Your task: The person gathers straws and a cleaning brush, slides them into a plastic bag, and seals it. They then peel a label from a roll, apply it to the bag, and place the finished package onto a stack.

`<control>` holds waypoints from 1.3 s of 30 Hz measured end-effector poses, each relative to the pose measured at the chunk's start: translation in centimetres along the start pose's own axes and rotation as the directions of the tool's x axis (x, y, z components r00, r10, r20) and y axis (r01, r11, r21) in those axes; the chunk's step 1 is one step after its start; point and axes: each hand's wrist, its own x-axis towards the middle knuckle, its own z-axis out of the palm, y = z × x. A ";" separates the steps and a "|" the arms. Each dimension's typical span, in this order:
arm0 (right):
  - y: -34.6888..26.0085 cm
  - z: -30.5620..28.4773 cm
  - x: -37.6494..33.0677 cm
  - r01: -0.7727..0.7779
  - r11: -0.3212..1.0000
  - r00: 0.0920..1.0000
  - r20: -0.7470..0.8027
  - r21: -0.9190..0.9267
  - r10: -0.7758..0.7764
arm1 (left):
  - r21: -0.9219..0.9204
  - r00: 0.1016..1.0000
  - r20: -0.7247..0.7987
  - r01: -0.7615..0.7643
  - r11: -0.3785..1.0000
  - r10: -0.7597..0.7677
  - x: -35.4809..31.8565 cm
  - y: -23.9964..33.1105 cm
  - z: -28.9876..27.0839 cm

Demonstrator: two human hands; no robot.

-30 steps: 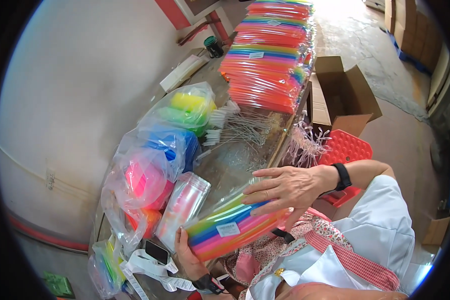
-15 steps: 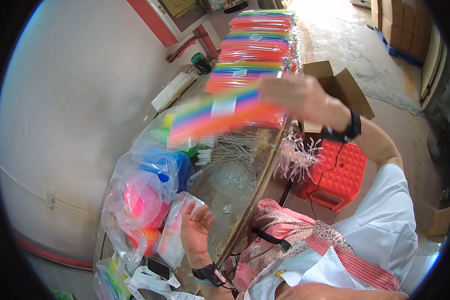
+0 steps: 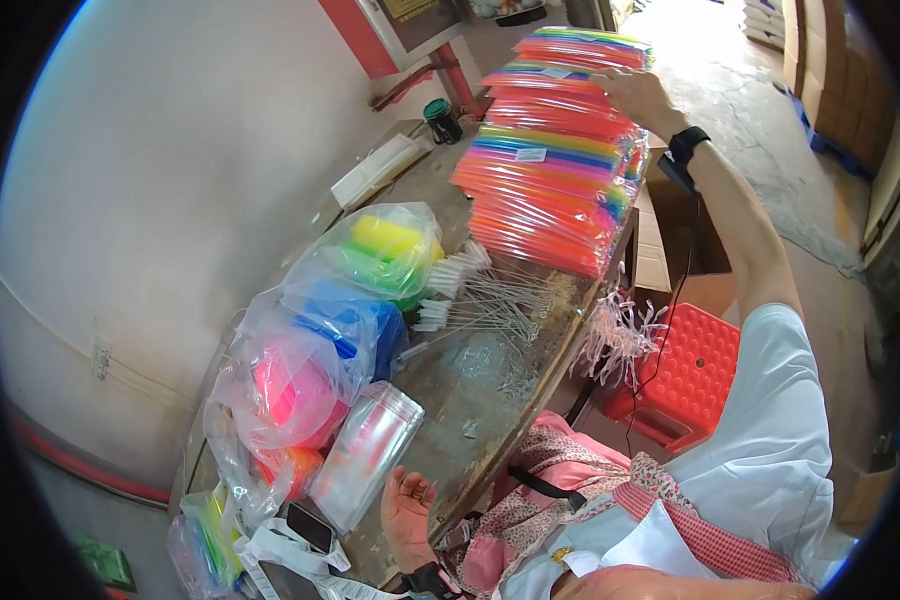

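Ahead, rainbow packs [image 3: 542, 215], against right hand [image 3: 638, 98]

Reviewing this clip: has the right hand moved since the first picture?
Yes, the right hand has moved forward: from the near side of the white brushes to beyond them, at the stacked rainbow packs.

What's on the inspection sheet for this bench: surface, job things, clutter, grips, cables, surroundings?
Surface: brown table, worn, clear scraps on it.
Job things: rainbow packs stacked at the far end; clear sleeves nearer.
Clutter: bagged coloured goods, white-tipped rods, dark flat device.
Grips: right grip at the packs, closure unclear; left grip open, empty.
Cables: thin black cable hangs below right wristband.
Surroundings: red stool, cardboard box beside the table.
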 end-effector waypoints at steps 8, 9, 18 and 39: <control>0.2 1.7 0.0 0.005 0.999 0.997 -0.081 -0.033 -0.008 | -0.035 1.000 -0.021 0.021 0.999 -0.021 0.2 -1.4 -0.4; 0.0 1.9 0.3 0.022 0.999 0.996 -0.083 -0.029 -0.024 | -0.045 1.000 -0.026 0.017 0.999 -0.018 0.0 -1.6 -0.6; 3.8 6.2 3.2 0.106 0.976 0.885 -0.429 -0.192 -0.180 | -0.075 0.999 -0.020 -0.051 0.996 0.049 -1.6 -1.7 -0.3; -60.6 -27.7 -14.5 0.905 -0.223 -0.007 -0.513 0.362 -0.858 | 0.613 0.639 -0.347 -0.400 0.682 0.687 -9.6 -3.5 -8.9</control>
